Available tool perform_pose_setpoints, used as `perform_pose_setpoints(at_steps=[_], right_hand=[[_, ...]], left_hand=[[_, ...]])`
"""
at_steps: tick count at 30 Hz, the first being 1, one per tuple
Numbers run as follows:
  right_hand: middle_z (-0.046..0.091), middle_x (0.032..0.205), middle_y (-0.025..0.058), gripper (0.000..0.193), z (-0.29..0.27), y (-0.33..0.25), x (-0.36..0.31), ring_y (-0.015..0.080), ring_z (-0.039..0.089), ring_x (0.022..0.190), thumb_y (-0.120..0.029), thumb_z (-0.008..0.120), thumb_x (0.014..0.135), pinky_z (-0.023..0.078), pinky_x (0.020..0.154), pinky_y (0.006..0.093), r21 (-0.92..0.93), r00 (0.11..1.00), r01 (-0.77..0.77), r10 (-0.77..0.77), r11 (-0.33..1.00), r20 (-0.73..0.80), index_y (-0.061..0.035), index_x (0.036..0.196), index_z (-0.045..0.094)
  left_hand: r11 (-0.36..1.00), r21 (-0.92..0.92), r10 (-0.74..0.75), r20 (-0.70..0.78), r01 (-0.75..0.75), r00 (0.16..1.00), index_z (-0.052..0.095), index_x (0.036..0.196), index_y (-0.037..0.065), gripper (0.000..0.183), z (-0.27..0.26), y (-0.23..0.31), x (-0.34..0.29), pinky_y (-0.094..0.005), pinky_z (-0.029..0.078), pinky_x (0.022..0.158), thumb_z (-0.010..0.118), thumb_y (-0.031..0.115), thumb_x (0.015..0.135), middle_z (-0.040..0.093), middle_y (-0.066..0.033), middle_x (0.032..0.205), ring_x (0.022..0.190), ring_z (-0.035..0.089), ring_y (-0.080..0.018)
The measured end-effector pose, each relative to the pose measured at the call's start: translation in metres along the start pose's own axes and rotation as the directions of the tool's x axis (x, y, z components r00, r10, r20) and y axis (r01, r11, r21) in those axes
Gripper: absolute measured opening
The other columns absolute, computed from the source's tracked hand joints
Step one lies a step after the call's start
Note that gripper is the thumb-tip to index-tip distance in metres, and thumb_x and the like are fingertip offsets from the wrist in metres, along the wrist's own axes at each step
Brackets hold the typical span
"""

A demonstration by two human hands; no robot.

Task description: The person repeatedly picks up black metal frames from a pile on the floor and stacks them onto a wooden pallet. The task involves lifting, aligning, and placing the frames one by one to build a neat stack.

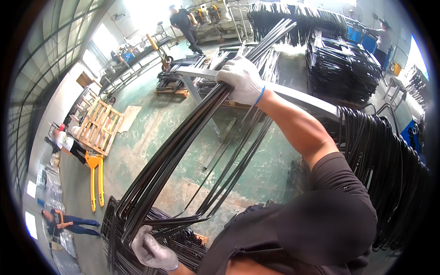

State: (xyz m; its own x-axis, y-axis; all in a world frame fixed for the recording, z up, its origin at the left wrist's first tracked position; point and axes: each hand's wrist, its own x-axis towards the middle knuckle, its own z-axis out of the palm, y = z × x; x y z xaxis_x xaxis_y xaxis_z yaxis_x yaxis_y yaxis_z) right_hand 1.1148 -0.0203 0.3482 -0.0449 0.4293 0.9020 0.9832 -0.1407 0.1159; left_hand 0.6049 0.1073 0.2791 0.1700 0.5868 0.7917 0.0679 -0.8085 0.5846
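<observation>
A bundle of long, bent black metal rods (pixel 172 158) slants across the view from lower left to upper middle. Their lower ends turn through rounded corners. My right hand (pixel 240 80), in a white knit glove, is wrapped round the bundle's upper part, beside a grey metal beam (pixel 302 97). At the bottom left, my gloved left hand (pixel 153 250) has its fingers curled at the bundle's bent lower corner; its fingertips are partly hidden. Beneath that corner lies a stack of similar black frames (pixel 183 243).
Many black bent rods (pixel 380 160) hang in a row at right. Stacked black frames (pixel 343 68) stand behind the beam. A yellow pallet jack (pixel 95 178) and wooden pallet (pixel 101 126) are at left. Several people are around, one person (pixel 184 27) at the back.
</observation>
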Motion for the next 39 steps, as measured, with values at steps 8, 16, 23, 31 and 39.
perform_pose_setpoints(at_steps=[8, 16, 23, 31, 39], right_hand=[[0.073, 0.087, 0.0048, 0.026, -0.017, 0.072, -0.024, 0.0295, 0.071, 0.093, -0.015, 0.078, 0.065, 0.053, 0.088, 0.0438, -0.065, 0.972, -0.001, 0.016, 0.998, 0.233, -0.0136, 0.091, 0.076], [0.066, 0.081, 0.0027, 0.026, -0.043, 0.140, -0.071, 0.0291, 0.068, 0.088, -0.010, 0.079, 0.066, 0.049, 0.086, 0.0425, -0.054, 0.975, 0.046, -0.033, 0.997, 0.217, -0.0140, 0.089, 0.068], [0.070, 0.088, 0.0086, 0.021, -0.070, 0.223, -0.148, 0.0328, 0.068, 0.093, 0.004, 0.074, 0.073, 0.052, 0.094, 0.0434, -0.131, 0.947, -0.225, 0.248, 0.966, 0.204, -0.0092, 0.089, 0.069], [0.075, 0.108, 0.0047, 0.020, -0.124, 0.303, -0.279, 0.0287, 0.069, 0.116, -0.006, 0.071, 0.084, 0.048, 0.107, 0.0432, -0.523, 0.747, -0.296, 0.534, 0.800, 0.395, -0.0189, 0.099, 0.074], [0.077, 0.117, 0.0252, 0.032, -0.164, 0.132, -0.139, 0.0423, 0.074, 0.106, -0.004, 0.068, 0.094, 0.057, 0.097, 0.0443, -0.104, 0.522, -0.691, 0.593, 0.716, 0.614, 0.0000, 0.125, 0.074]], left_hand=[[0.980, 0.013, -0.195, -0.182, 0.200, 0.964, 0.067, 0.118, -0.008, 0.020, 0.071, -0.017, -0.020, -0.0326, 0.054, 0.077, 0.063, 0.007, 0.105, 0.070, -0.0153, 0.099, 0.088, 0.065, -0.0201], [0.515, -0.459, -0.578, 0.438, 0.724, 0.689, 0.070, 0.129, 0.000, 0.031, 0.143, -0.197, -0.084, -0.0412, 0.057, 0.107, 0.058, 0.020, 0.109, 0.077, -0.0152, 0.120, 0.120, 0.071, -0.0258], [-0.002, -0.246, -0.449, 0.866, 0.969, 0.219, 0.071, 0.127, 0.008, 0.040, 0.247, -0.093, -0.107, -0.0428, 0.064, 0.086, 0.053, 0.041, 0.115, 0.075, -0.0130, 0.122, 0.103, 0.076, -0.0285], [0.613, -0.120, 0.095, 0.992, 0.781, 0.079, 0.064, 0.137, -0.007, 0.059, 0.346, 0.078, -0.088, -0.0272, 0.049, 0.081, 0.054, 0.046, 0.115, 0.071, -0.0054, 0.104, 0.090, 0.060, -0.0121], [0.545, -0.222, 0.284, 0.956, 0.808, 0.072, 0.054, 0.156, -0.004, 0.058, 0.392, 0.125, -0.104, -0.0379, 0.039, 0.126, 0.071, 0.009, 0.102, 0.065, -0.0146, 0.151, 0.144, 0.057, -0.0239]])
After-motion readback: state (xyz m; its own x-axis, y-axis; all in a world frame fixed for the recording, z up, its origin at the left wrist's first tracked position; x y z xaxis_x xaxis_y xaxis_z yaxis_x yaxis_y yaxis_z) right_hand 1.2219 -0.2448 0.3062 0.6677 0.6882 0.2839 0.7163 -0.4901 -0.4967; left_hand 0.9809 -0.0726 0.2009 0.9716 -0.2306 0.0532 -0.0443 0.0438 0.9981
